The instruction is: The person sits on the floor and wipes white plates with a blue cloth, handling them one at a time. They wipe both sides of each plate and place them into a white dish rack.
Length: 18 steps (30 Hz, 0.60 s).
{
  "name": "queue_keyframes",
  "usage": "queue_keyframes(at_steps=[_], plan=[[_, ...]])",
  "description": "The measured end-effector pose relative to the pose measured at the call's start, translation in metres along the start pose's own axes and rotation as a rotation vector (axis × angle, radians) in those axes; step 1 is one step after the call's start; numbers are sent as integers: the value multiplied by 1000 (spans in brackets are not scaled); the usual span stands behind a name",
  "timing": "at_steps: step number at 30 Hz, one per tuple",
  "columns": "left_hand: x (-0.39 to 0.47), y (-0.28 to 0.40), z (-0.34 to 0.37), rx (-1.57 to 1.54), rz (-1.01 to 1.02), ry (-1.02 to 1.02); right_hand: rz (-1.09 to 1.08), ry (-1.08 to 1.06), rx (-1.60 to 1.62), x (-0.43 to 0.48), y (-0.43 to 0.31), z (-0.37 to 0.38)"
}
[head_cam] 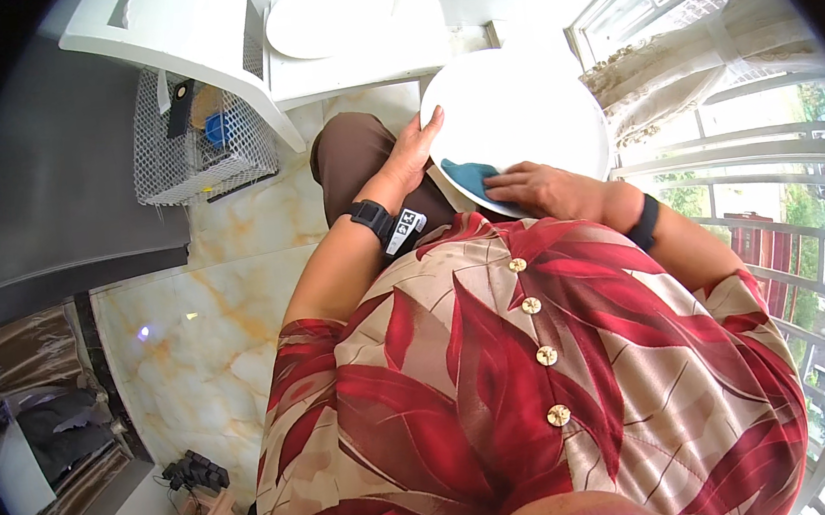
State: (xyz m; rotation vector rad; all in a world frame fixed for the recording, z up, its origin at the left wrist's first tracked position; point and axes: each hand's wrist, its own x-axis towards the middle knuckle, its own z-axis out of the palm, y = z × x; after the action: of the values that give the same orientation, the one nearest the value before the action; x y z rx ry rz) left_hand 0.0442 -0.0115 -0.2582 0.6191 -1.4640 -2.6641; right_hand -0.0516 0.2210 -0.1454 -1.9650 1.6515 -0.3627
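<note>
A round white object [518, 111], its surface washed out by glare, lies in front of me at upper centre. My left hand [413, 153] grips its left edge, thumb on top and fingers mostly hidden below. A teal cloth [472, 178] is pressed on the near left rim, and my right hand [537, 188] lies over its right end with fingers pointing left. Whether those fingers pinch the cloth or only press it is hard to see. Black straps circle both wrists.
A white chair [355, 71] stands beyond, with another white round thing [330, 13] on its seat. A wire mesh basket [200, 140] holding a blue item is at the left, beside a dark grey surface [72, 172]. Barred windows with a lace curtain [709, 68] line the right side.
</note>
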Motion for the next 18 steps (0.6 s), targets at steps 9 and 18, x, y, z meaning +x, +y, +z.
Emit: queue_keyframes(at_steps=[9, 18], plan=[[3, -12, -22, -35, 40, 51, 456, 135, -455, 19, 97, -14], [-10, -3, -37, -62, 59, 104, 243, 200, -259, -53, 17, -5]])
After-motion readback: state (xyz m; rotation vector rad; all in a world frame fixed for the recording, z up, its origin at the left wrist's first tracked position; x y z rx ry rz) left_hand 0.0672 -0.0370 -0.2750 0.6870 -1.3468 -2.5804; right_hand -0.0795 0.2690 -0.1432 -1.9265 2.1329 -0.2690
